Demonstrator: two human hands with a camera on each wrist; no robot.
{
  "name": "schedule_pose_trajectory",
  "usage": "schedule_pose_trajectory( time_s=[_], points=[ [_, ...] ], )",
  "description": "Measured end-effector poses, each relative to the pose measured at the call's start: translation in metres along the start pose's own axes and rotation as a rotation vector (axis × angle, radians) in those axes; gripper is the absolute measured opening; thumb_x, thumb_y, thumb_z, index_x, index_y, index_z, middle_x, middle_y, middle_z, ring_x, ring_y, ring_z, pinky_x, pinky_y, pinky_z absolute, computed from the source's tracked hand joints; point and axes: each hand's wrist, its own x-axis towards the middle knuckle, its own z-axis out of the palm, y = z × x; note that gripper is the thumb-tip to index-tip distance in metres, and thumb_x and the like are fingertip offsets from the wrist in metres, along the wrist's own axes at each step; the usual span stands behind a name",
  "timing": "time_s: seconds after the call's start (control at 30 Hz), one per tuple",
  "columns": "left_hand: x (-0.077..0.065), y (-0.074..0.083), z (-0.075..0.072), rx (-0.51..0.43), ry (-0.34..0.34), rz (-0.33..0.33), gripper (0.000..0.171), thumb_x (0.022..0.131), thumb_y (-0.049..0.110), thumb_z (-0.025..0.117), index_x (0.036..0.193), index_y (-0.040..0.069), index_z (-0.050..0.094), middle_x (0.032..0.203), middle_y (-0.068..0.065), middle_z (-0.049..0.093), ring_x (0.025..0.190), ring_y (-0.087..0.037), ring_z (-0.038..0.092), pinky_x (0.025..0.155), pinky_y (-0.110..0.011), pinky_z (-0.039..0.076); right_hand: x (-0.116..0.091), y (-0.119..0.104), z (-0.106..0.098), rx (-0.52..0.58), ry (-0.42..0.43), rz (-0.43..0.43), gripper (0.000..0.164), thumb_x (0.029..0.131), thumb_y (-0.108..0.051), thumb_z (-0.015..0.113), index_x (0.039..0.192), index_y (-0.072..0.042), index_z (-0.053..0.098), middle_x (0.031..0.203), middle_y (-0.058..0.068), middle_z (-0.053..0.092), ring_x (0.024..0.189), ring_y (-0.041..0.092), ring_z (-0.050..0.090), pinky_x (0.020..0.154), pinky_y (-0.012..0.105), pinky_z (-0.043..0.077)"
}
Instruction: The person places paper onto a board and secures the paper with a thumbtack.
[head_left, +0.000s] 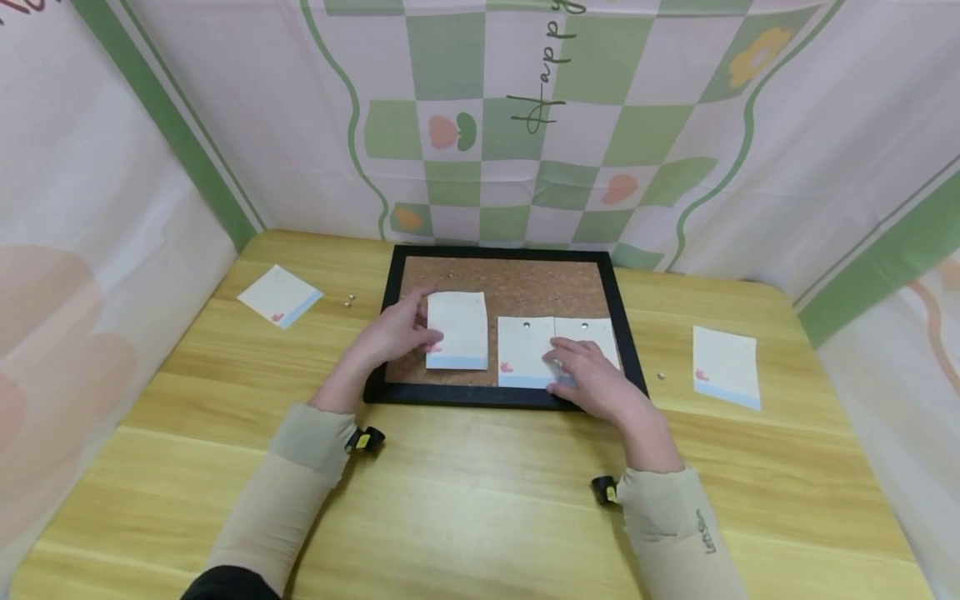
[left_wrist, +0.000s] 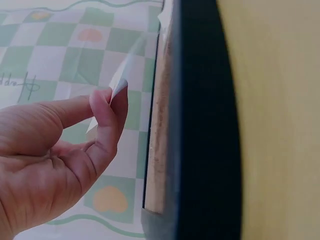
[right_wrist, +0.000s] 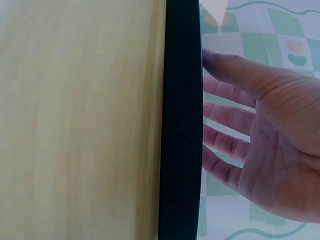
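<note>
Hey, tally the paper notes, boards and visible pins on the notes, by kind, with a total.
White rectangular paper notes with blue bands: 5
Black-framed brown cork board: 1
Round silver pins on notes: 2
Total: 8

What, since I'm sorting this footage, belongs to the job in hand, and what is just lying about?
In the job: framed corkboard; held card, in the left hand; two studded cards, the right hand over one.
Just lying about, perhaps supplies: left loose card; right loose card; three loose studs.

Place: makeshift indoor booth | printed fabric drapes (head_left: 517,125) on three sides | wood-grain table (head_left: 487,500)
</note>
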Motion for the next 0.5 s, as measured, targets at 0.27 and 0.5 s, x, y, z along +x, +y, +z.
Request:
schedule_pose_trajectory(
  time_s=[0.27, 0.5],
  points=[
    [0.0, 0.003, 0.003, -0.046, -0.045, -0.003, 0.085, 0.093, 0.013, 0.07, 0.159, 0.009, 0.017, 0.108, -0.011, 0.065, 0.082, -0.015, 0.07, 0.074, -0.03, 0.055, 0.002, 0.0, 0.001, 0.007, 0.006, 0.004, 0.04, 0.093, -0.018, 0.071, 0.127, -0.001, 0.062, 0.151, 0.025, 0.045, 0.134, 0.049, 0.043, 0.109, 0.059, 0.04],
    [0.003, 0.0, 0.01, -0.016, -0.058, 0.011, 0.085, 0.093, 0.009, 0.07, 0.159, 0.006, 0.017, 0.105, -0.012, 0.064, 0.076, -0.014, 0.069, 0.069, -0.027, 0.055, 0.002, 0.0, 0.0, 0.01, 0.008, 0.003, 0.04, 0.092, -0.018, 0.072, 0.127, -0.001, 0.062, 0.151, 0.025, 0.045, 0.134, 0.049, 0.043, 0.11, 0.059, 0.039]
  ],
)
